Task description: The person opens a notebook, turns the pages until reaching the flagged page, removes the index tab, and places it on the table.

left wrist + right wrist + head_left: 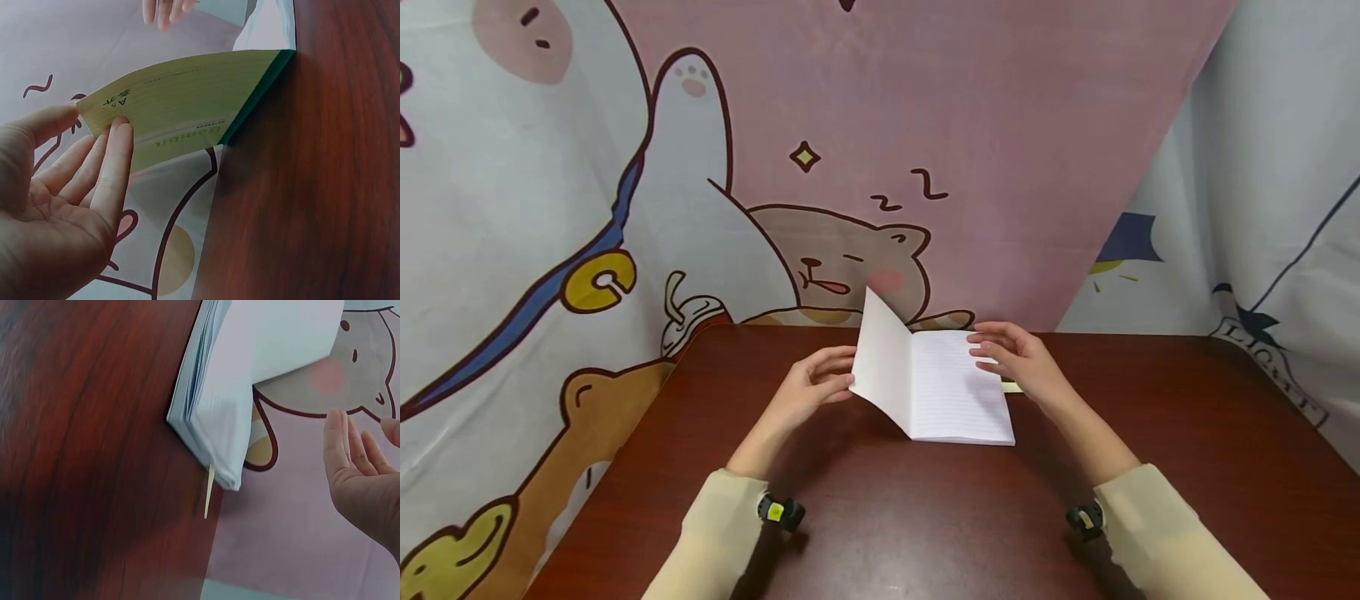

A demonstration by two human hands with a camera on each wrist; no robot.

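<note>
A notebook lies on the table with its front cover raised on the left, showing a ruled page. My left hand holds the cover's free edge, thumb at the edge and fingers against the outer face. In the left wrist view that cover is yellow-green with printed lettering and a dark green spine strip. Above the page's upper right side is my right hand, fingers extended and holding nothing. A pale yellow strip sticks out from between the pages at the right edge.
The dark reddish-brown table has its back edge just beyond the notebook. Behind it hangs a cartoon-printed cloth, which also runs along the left and right sides.
</note>
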